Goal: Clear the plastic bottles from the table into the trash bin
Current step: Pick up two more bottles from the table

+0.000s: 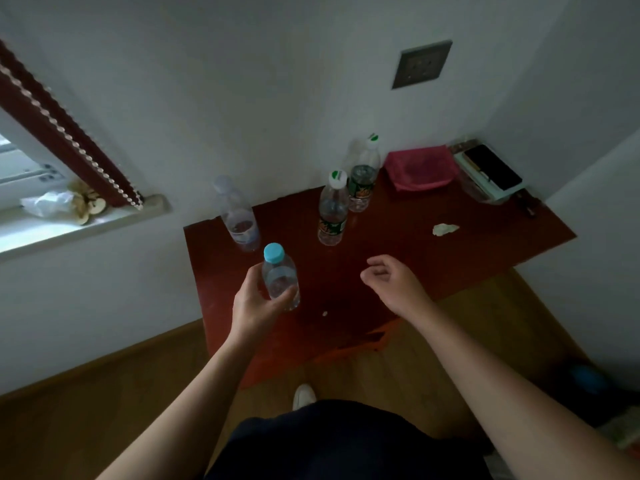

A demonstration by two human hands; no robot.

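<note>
Nearest to me, my left hand is wrapped around a small clear plastic bottle with a light blue cap, fingers curled about its lower body, thumb on the near side. The bottle stands roughly upright in my grip, over the front left part of the dark red wooden table; I cannot tell whether its base touches the tabletop. My right hand hangs over the table's front middle, empty, fingers loosely curled inward with a narrow gap between thumb and forefinger.

A tiny white scrap lies on the tabletop between my two hands, nearer the front edge.

Further back, a tall clear plastic bottle with a faint blue label stands at the table's left rear, just behind the one I hold. Towards the middle stands a clear plastic bottle with a white-and-green cap and a dark green label, upright. Just behind it and to its right, near the wall, is a second clear bottle with the same white-and-green cap and green label, also upright; the two are close but I cannot tell if they touch. A crumpled pale piece of paper lies well to the right of the middle bottle.

At the rear right, a pink fabric pouch lies against the wall, and beside it in the corner sits a stack of books with a black object on top.
</note>
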